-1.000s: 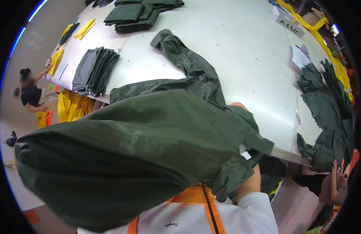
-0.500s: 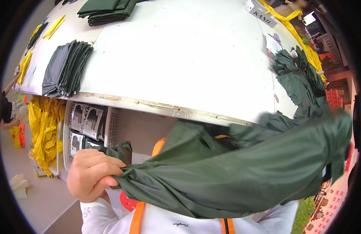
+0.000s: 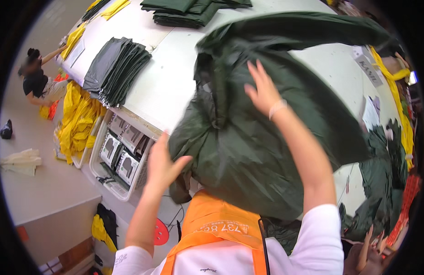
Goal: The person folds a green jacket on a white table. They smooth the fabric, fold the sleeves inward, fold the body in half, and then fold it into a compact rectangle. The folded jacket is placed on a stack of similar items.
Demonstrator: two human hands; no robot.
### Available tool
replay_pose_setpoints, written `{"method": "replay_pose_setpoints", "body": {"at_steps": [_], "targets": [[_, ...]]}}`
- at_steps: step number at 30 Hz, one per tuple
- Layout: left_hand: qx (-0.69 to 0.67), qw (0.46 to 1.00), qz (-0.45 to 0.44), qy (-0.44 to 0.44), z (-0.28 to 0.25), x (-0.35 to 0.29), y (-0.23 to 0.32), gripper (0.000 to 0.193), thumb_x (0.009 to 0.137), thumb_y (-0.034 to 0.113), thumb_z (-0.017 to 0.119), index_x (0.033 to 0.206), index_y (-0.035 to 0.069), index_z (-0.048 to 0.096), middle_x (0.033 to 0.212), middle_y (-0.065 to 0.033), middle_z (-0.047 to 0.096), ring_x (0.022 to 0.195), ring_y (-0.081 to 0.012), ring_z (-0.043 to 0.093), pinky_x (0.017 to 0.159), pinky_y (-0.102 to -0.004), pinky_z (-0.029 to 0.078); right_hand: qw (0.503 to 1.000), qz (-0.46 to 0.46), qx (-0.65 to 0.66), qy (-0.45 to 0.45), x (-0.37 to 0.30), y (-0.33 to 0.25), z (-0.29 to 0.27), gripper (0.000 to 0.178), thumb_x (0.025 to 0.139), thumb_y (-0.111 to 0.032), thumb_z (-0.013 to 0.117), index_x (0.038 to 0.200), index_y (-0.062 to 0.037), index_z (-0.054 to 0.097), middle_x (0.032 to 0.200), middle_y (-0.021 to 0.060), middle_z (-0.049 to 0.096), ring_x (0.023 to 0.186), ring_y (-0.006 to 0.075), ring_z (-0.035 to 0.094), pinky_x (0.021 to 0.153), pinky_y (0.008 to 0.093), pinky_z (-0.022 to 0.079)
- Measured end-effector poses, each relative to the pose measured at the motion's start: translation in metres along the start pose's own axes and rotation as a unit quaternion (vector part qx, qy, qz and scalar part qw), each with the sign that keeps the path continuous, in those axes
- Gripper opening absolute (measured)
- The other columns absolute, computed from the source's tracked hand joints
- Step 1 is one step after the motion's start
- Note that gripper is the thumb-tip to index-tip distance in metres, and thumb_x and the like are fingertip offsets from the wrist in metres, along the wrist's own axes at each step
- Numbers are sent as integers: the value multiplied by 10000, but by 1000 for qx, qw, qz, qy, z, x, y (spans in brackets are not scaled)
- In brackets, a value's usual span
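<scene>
A broad white table (image 3: 175, 62) fills the middle of the workroom, its edges bent by the fisheye lens, with a pale grey floor (image 3: 51, 183) along the left. A dark green garment (image 3: 262, 151) lies bunched over the near part of the tabletop, its lower part reaching to the person's orange apron (image 3: 221, 217) and one blurred sleeve stretching toward the upper right. The person's two hands are well apart, and neither grips anything. The right hand (image 3: 264, 91), a pale band (image 3: 277, 108) at its wrist, is over the upper part of the garment with its fingers extended; whether it presses on the cloth is hard to tell. The left hand (image 3: 162, 160) is at the garment's left edge, thumb spread away from the fingers, and contact there cannot be told either. Beyond it, a stack of folded dark green pieces (image 3: 118, 71) stands near the table's left edge, with flatter green bundles (image 3: 187, 13) at the far side. Below the edge, a white basket (image 3: 142, 176) holds printed packages (image 3: 128, 167), beside a heap of yellow material (image 3: 77, 123). Farther left, a co-worker (image 3: 35, 85) in a dark top reaches toward the table. More green garments (image 3: 379, 172) lie along the right.
</scene>
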State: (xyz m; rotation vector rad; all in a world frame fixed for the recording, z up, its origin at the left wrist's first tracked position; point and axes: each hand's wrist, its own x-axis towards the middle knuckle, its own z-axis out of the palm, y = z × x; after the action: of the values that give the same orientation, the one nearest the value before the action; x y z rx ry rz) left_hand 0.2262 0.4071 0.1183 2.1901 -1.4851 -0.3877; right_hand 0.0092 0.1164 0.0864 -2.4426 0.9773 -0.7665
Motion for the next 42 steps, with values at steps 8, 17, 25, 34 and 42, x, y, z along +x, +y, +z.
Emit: {"method": "replay_pose_setpoints", "body": {"at_steps": [8,17,25,34,42], "targets": [[50,980,-78,178,130,119,-8,738,718,297,759,1294,7,401,1268,-206,468,1150,-359,463,952,-431,375,910,317,-241,-111,-178,72,9,746,840,-494,563,1456,-214,248,1541,82,104,1412,319,81,1084,595,67],[101,927,-203,300,14,214,-221,466,786,157,651,1195,-15,509,1137,-216,567,1055,-350,542,917,-410,417,936,291,-185,-65,-177,96,0,684,810,-408,608,1407,-182,364,1518,74,214,1403,314,139,1081,581,64],[3,998,-44,51,135,435,-57,526,874,405,522,1154,-37,571,1134,-241,591,1076,-384,547,925,-412,417,783,522,-260,217,-238,276,-86,585,876,-386,553,1298,5,449,1244,268,502,1192,393,451,1011,437,345],[-161,935,-148,-280,155,511,13,629,831,533,593,1156,-6,599,1113,-150,629,1003,-230,595,887,-324,439,536,727,245,353,-200,299,-175,563,888,-468,531,1120,44,572,1117,146,616,1017,265,578,917,370,428],[-225,915,-132,-310,137,529,15,533,854,488,605,1121,27,627,1047,-95,660,944,-156,610,882,-287,452,551,631,415,354,-244,278,-223,340,950,-283,494,1104,6,582,1124,124,623,1021,258,581,926,382,427]]}}
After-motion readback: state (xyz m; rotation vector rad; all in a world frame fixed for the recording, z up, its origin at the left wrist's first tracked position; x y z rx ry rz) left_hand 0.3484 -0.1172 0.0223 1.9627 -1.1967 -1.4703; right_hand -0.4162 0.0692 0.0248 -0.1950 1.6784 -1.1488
